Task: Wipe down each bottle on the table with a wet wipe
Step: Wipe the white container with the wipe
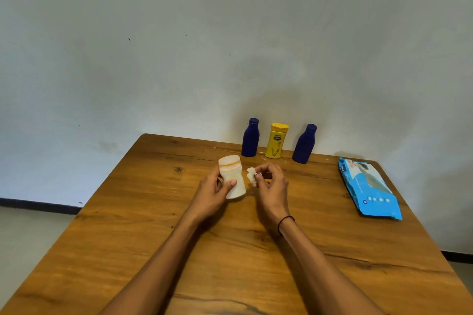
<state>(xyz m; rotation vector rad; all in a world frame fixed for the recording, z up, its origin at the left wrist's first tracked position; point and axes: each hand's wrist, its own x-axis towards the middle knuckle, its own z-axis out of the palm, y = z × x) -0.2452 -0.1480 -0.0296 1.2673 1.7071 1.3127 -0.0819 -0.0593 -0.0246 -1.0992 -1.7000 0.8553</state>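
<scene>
Bare forearms reach in from the bottom edge across the wooden worktop (pixel 153 250), the right one wearing a thin black band (pixel 285 224) at the wrist. Both hands are busy and held slightly apart. The left hand (pixel 213 193) is curled round the lower body of a white bottle (pixel 233 178) with an orange ring under its cap, thumb across the front, the bottle tilted a little and apparently lifted off the wood. Just beside it, the right hand (pixel 272 185) pinches a small crumpled wet wipe (pixel 252 176) between its fingertips; wipe and bottle are near each other but not touching.

Further out, a blue wet-wipe pack (pixel 368 188) lies flat near the right edge. At the far edge, against the wall, stand a dark blue bottle (pixel 250 138), a yellow bottle (pixel 276 140) and a second dark blue bottle (pixel 304 144), all upright and close together.

The main risks seem to lie in the grip and the wipe. A damp, smooth bottle held low could slip or twist once rubbing pressure lands near the cap. The wipe is balled so small that it may skip patches. Reaching later for the back row, an arm could knock one bottle into its neighbours.
</scene>
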